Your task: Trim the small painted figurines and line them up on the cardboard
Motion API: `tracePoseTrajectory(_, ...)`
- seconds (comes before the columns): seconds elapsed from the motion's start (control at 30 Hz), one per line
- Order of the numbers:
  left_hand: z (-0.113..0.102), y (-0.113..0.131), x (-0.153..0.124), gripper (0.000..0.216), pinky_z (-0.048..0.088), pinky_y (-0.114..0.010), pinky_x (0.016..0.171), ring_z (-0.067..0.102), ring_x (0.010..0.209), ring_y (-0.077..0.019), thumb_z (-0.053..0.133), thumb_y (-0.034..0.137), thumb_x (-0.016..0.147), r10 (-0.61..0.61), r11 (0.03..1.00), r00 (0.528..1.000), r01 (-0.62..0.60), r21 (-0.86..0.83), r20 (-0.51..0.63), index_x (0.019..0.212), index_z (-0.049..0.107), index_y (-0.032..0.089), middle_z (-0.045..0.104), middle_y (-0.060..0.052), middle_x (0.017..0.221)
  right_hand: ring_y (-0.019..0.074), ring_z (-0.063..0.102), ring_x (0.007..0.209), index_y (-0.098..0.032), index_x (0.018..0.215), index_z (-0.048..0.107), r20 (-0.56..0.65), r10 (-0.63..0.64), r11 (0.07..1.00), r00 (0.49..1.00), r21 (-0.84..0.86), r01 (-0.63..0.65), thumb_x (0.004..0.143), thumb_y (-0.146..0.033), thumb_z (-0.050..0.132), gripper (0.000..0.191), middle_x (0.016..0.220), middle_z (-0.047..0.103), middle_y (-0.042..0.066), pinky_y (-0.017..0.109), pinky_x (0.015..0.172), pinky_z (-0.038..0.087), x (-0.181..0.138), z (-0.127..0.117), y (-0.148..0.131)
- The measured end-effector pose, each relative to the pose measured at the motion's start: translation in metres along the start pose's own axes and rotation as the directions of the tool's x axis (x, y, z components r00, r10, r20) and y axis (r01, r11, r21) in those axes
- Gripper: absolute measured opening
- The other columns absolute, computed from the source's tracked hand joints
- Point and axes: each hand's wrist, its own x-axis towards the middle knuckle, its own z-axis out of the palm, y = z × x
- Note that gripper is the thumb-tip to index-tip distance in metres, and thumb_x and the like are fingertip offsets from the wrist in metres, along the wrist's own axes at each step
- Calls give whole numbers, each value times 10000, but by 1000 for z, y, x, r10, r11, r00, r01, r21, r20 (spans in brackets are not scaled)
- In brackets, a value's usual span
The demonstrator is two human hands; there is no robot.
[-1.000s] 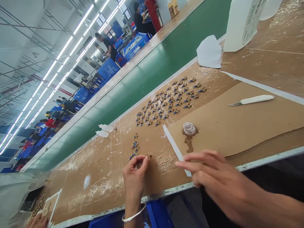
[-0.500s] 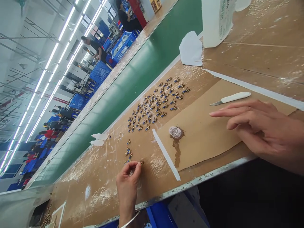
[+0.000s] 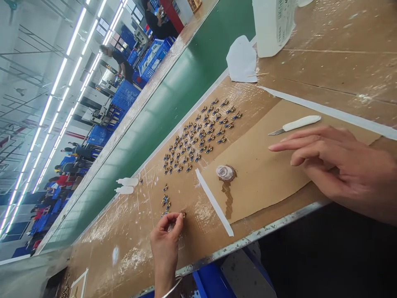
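Observation:
My left hand (image 3: 165, 240) rests on the cardboard-covered bench near its front edge, thumb and fingers pinched on a tiny gold piece (image 3: 183, 215). A short row of small blue-and-gold pieces (image 3: 165, 201) lies just beyond its fingertips. Farther back, several more of these pieces (image 3: 198, 134) are laid out in rows. My right hand (image 3: 335, 163) hovers over the cardboard sheet (image 3: 266, 174), fingers stretched out and apart, holding nothing. A white-handled knife (image 3: 294, 124) lies just past its fingertips.
A small round clear cap (image 3: 225, 172) sits on a wet stain. White tape strip (image 3: 214, 203), two small white bottles (image 3: 125, 186), a white paper scrap (image 3: 242, 60) and a large white container (image 3: 273, 25) are on the bench. Behind runs a green conveyor (image 3: 173, 107). Other people work far off.
My right hand has swung from beside the left hand to the right, up near the knife. The left hand keeps its pinch. The view has shifted slightly.

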Motion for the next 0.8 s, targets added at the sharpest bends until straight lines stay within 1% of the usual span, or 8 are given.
tracePoseTrajectory(0.13,0,1,0,295,392,-247,718,551,714,-148,702,470,662,-4,1000,1000,4,8,4,759,684,193,659,-5,731,207,587,1005,-226,756,516,6,5,1000,1000,14,-5,817,-87,458,162,982,679,36,413,861,447,1,0,0)
tracePoseTrajectory(0.53,2,9,2,322,393,-250,681,551,684,-148,686,488,663,-24,999,999,23,48,24,740,676,176,656,-11,710,212,584,1022,-222,772,517,9,6,1000,1000,14,-7,798,-60,470,170,979,678,39,419,881,445,-2,1,1)
tracePoseTrajectory(0.8,3,23,7,300,391,-235,612,557,618,-149,707,464,630,11,994,998,-16,108,55,656,676,167,637,-5,629,222,579,1030,-216,764,512,2,-5,999,1000,35,5,791,-57,466,168,979,676,32,446,896,436,-1,3,3)
